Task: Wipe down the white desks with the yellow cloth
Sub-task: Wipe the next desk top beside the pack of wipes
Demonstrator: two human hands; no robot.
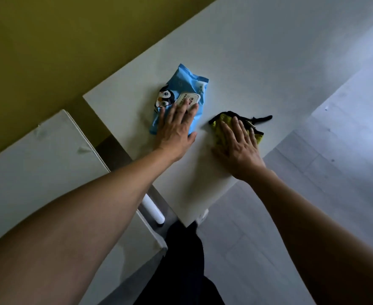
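Note:
The yellow cloth [219, 128], edged in black with a black loop, lies on the long white desk [258, 62] near its right edge. My right hand [239, 146] lies flat on the cloth with straight fingers and covers most of it. My left hand [176, 126] rests flat on a blue pack of wet wipes [185, 84], fingers straight over its white lid. A second white desk [38, 164] stands at the lower left, apart from the first.
A gap separates the two desks, with a white desk leg [153, 209] showing in it. An olive-yellow wall [49, 40] runs behind the desks. Pale floor [335, 161] lies to the right. My dark trousers [185, 260] are below the near desk corner.

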